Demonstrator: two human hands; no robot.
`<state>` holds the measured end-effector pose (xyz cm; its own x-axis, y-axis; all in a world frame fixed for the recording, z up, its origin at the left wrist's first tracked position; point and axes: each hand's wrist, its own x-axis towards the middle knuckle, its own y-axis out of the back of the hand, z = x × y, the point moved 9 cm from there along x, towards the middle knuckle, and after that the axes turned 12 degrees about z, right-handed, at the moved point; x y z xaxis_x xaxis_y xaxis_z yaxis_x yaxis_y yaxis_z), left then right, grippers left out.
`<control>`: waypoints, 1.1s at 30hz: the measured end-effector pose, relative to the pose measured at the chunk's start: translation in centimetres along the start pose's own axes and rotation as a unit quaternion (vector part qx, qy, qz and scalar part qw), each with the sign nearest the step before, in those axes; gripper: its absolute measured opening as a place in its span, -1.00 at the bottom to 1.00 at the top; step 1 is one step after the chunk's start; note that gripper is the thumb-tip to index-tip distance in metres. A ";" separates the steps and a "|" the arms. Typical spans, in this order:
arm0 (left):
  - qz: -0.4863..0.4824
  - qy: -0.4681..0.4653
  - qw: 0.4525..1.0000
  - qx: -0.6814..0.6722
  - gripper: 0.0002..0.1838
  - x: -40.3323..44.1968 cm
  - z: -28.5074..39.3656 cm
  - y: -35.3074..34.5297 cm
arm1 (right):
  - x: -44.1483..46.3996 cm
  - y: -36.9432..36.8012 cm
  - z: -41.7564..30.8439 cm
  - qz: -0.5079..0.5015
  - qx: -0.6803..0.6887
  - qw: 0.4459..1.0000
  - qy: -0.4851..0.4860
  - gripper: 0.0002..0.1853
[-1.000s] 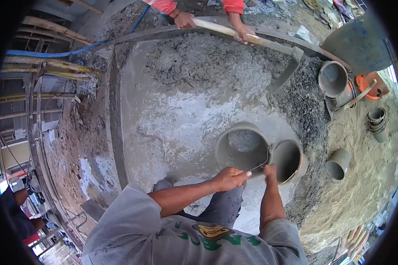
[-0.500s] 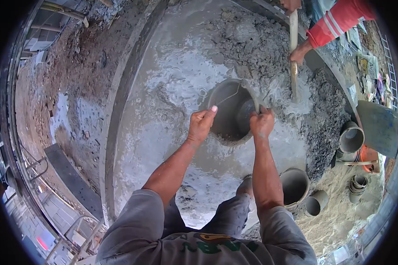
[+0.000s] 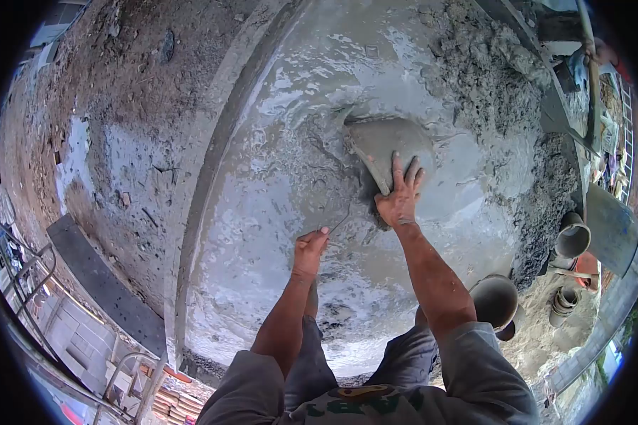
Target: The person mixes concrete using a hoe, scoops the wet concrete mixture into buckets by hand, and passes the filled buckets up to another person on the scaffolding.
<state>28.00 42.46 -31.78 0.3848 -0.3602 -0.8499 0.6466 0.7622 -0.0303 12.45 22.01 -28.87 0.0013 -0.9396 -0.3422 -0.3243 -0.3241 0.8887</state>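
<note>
A mud-coated bucket (image 3: 379,142) lies tipped on its side in the wet grey mortar (image 3: 283,163), its mouth turned toward the lower left. My right hand (image 3: 402,197) rests on the bucket's side near the rim, fingers spread. My left hand (image 3: 310,249) is closed in a pinch on the bucket's thin wire handle, which runs from the fingertips toward the mouth. The inside of the bucket is mostly hidden.
Low concrete edging (image 3: 209,159) borders the mortar on the left. Thicker mix (image 3: 489,78) lies at upper right. A co-worker's hand (image 3: 604,53) holds a shovel (image 3: 590,92). Another bucket (image 3: 494,301) stands by my right leg.
The bucket has gone from mouth-up to tipped over. My right hand has left the rim grip and lies flat on its side; my left has lowered. The co-worker's shovel has moved right.
</note>
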 end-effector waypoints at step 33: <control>-0.128 -0.115 0.961 -0.216 -0.58 -43.6 43.0 -3.4 | -27.5 43.3 -31.2 -0.140 0.311 0.917 0.210 -0.63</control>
<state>37.31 32.49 28.01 0.4174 -0.6375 -0.6475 0.4249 0.7668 -0.4810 27.86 30.39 28.50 0.4873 -0.8315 -0.2666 -0.7321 -0.5555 0.3943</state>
